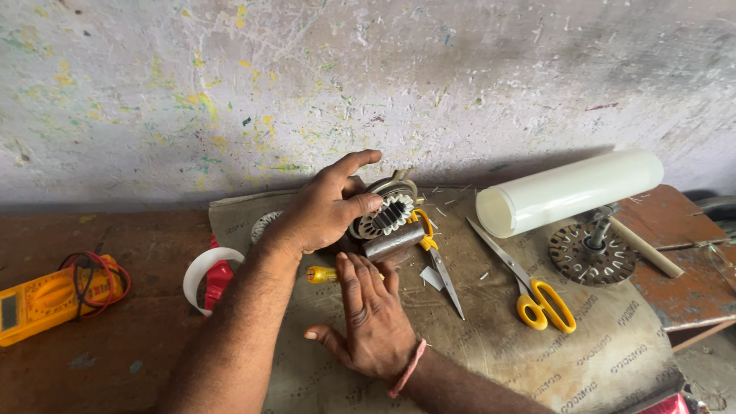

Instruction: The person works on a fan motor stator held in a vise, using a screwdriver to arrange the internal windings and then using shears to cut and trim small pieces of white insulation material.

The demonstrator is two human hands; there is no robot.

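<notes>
In the head view, a toothed metal motor stator with a white slotted core [383, 216] is clasped from above by the left hand [326, 208], thumb and fingers closed round its rim, apparently so that it is kept from rolling on the brown sacking-covered counter [537, 360]. The right hand [372, 318] is laid flat and open beside it, fingers spread over a yellow-handled screwdriver [322, 274] that is pinned under the fingertips rather than gripped; whether the handle is actually clasped cannot be told. A short grey steel cylinder [392, 241] is seen just in front of the stator, touching or nearly touching it.

A pair of small yellow-handled scissors [441, 264] lies just right of the hands, and a larger pair of yellow-handled scissors [537, 295] is placed farther right. A rolled sheet of white translucent plastic [567, 192] rests above a round slotted metal rotor disc [592, 257]. At the left edge a yellow multimeter with red leads [54, 299] is set well apart, with a white tape ring [203, 276] nearer the left forearm.
</notes>
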